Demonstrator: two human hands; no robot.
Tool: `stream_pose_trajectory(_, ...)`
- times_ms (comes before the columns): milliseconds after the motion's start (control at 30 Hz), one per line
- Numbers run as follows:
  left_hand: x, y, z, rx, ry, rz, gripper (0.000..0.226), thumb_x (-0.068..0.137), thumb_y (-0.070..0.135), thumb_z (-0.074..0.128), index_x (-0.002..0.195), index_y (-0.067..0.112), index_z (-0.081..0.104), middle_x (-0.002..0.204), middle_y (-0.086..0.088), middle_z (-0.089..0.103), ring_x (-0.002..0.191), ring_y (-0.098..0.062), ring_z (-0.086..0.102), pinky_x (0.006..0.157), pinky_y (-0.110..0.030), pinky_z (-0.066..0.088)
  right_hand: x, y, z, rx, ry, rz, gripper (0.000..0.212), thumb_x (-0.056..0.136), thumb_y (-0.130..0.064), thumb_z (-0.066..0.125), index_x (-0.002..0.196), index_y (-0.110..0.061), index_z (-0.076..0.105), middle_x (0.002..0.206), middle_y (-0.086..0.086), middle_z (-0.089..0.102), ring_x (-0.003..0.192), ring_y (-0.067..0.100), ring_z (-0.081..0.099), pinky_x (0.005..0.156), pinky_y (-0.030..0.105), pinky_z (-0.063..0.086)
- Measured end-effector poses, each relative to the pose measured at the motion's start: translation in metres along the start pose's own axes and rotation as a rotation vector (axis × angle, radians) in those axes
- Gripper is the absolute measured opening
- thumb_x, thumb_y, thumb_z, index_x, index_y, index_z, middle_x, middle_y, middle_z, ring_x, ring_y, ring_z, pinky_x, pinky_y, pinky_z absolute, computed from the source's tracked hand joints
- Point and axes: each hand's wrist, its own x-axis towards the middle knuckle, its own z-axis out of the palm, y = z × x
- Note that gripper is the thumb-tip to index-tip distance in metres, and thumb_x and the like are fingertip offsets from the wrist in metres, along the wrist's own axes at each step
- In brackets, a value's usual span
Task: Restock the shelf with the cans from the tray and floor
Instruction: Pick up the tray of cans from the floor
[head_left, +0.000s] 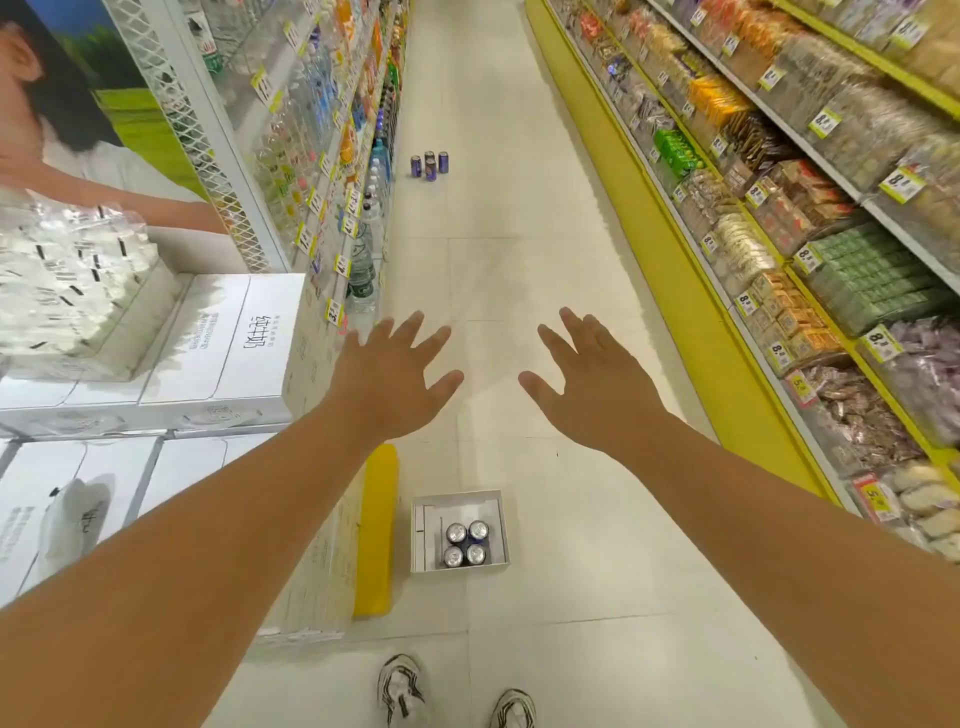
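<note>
— Hands?
— Left hand (387, 374) and right hand (592, 374) stretched out over the aisle floor (519, 260), fingers spread, grasping nothing.
— Cans?
— Four upright in the white tray (423, 525) on the floor near the shoes (402, 688); four more cans (429, 165) standing far down the aisle, beside the left shelf (332, 171).
</note>
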Motion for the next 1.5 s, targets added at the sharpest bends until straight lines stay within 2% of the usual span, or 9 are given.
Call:
stream_pose_trajectory(200, 0.044, -0.020, 0.044, -0.003, -0.022, 0.030, 0.074, 0.089, 0.073, 0.015, 0.155, 0.040, 0.016, 0.164, 0.002, 0.016, 0.148, -0.029, 0.019, 0.114, -0.055, 0.025, 0.041, -0.002, 0.046, 0.012, 0.006, 0.010, 0.076, 0.094, -0.069, 0.025, 0.158, -0.028, 0.023, 0.167, 0.000, 0.011, 0.153, 0.022, 0.009, 0.121, 0.041, 0.020)
stream_pose_trajectory(367, 0.072, -0.033, 0.129, -0.042, -0.072, 0.007, 0.075, 0.088, 0.073, 0.011, 0.155, 0.039, 0.016, 0.163, 0.001, 0.020, 0.147, -0.027, 0.022, 0.114, -0.052, 0.027, 0.077, -0.001, 0.129, 0.078, -0.038, 0.040, 0.073, 0.097, -0.065, 0.031, 0.158, -0.027, 0.022, 0.167, 0.001, 0.012, 0.153, 0.022, 0.010, 0.119, 0.039, 0.019)
stream_pose_trajectory(600, 0.097, -0.038, 0.313, -0.002, -0.164, -0.062, 0.080, 0.083, 0.075, 0.001, 0.155, 0.040, 0.011, 0.165, 0.002, 0.013, 0.149, -0.025, 0.017, 0.116, -0.051, 0.018, 0.109, 0.028, 0.304, 0.028, -0.167, -0.008, 0.072, 0.097, -0.064, 0.025, 0.159, -0.028, 0.016, 0.168, -0.002, 0.006, 0.153, 0.020, 0.006, 0.121, 0.039, 0.020)
stream_pose_trajectory(833, 0.091, -0.024, 0.519, -0.010, -0.229, -0.162, 0.081, 0.085, 0.072, 0.004, 0.155, 0.035, 0.018, 0.164, -0.002, 0.019, 0.147, -0.027, 0.023, 0.113, -0.049, 0.027, 0.105, 0.074, 0.500, 0.065, -0.265, -0.030, 0.070, 0.098, -0.063, 0.024, 0.159, -0.029, 0.013, 0.168, -0.003, 0.003, 0.153, 0.019, 0.004, 0.120, 0.038, 0.015)
stream_pose_trajectory(1000, 0.077, -0.015, 0.666, -0.029, -0.310, -0.191, 0.075, 0.089, 0.071, 0.011, 0.155, 0.036, 0.016, 0.165, 0.000, 0.015, 0.150, -0.024, 0.016, 0.118, -0.047, 0.020, 0.101, 0.109, 0.646, 0.127, -0.337, 0.008, 0.071, 0.097, -0.064, 0.026, 0.159, -0.031, 0.012, 0.168, -0.005, 0.001, 0.153, 0.018, 0.004, 0.121, 0.039, 0.016)
stream_pose_trajectory(1167, 0.077, -0.019, 0.775, -0.017, -0.271, -0.248, 0.079, 0.089, 0.074, 0.019, 0.155, 0.030, 0.026, 0.162, -0.005, 0.025, 0.146, -0.024, 0.026, 0.113, -0.046, 0.030, 0.103, 0.135, 0.758, 0.214, -0.324, 0.009, 0.072, 0.098, -0.058, 0.036, 0.159, -0.030, 0.008, 0.167, -0.005, 0.006, 0.152, 0.018, 0.010, 0.118, 0.037, 0.021)
stream_pose_trajectory(1367, 0.078, -0.024, 0.863, -0.227, -0.140, -0.422, 0.088, 0.086, 0.073, 0.036, 0.156, 0.025, 0.012, 0.165, 0.000, 0.014, 0.146, -0.024, 0.027, 0.098, -0.046, 0.048, 0.092, 0.151, 0.849, 0.441, -0.307, 0.190, 0.079, 0.100, -0.051, 0.044, 0.159, -0.025, -0.003, 0.167, -0.009, -0.003, 0.151, 0.009, 0.006, 0.111, 0.022, 0.014)
stream_pose_trajectory(1433, 0.078, -0.025, 0.879, -0.317, -0.110, -0.501, 0.093, 0.086, 0.071, 0.043, 0.156, 0.027, 0.001, 0.164, 0.001, 0.016, 0.144, -0.027, 0.032, 0.094, -0.047, 0.050, 0.085, 0.156, 0.867, 0.583, -0.289, 0.331, 0.080, 0.100, -0.046, 0.049, 0.159, -0.024, 0.001, 0.167, -0.006, 0.006, 0.151, 0.010, 0.011, 0.113, 0.022, 0.012)
stream_pose_trajectory(1500, 0.079, -0.027, 0.889, -0.433, -0.080, -0.603, 0.094, 0.087, 0.063, 0.053, 0.155, 0.030, -0.004, 0.161, -0.002, 0.028, 0.137, -0.033, 0.042, 0.096, -0.048, 0.049, 0.078, 0.156, 0.879, 0.774, -0.294, 0.490, 0.075, 0.099, -0.044, 0.053, 0.159, -0.029, 0.011, 0.163, -0.009, 0.023, 0.147, 0.010, 0.026, 0.115, 0.027, 0.023)
